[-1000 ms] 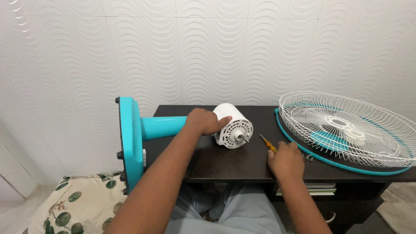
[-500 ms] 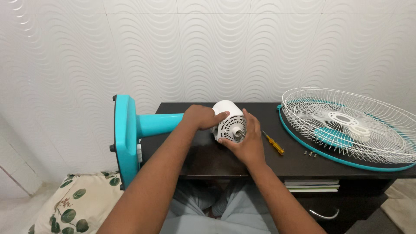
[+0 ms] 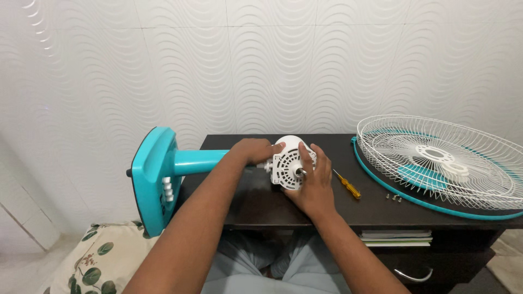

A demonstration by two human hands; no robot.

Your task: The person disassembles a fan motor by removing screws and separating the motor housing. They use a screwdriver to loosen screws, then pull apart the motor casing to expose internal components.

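A white fan motor housing (image 3: 289,158) lies on its side on the dark table (image 3: 256,209), joined to a teal stand (image 3: 158,171) that sticks out past the table's left edge. My left hand (image 3: 253,151) grips the neck behind the housing. My right hand (image 3: 313,182) rests against the housing's vented front, fingers around the shaft. A yellow-handled screwdriver (image 3: 348,185) lies just right of that hand.
White wire fan guards with a teal blade and rim (image 3: 441,163) lie flat on the table's right side. Small screws (image 3: 393,197) sit in front of them. Books (image 3: 395,238) lie on a shelf under the table. A leaf-patterned cushion (image 3: 92,264) lies lower left.
My right hand left the screwdriver by the fan guards and moved left onto the motor housing's front. My left hand stayed on the neck.
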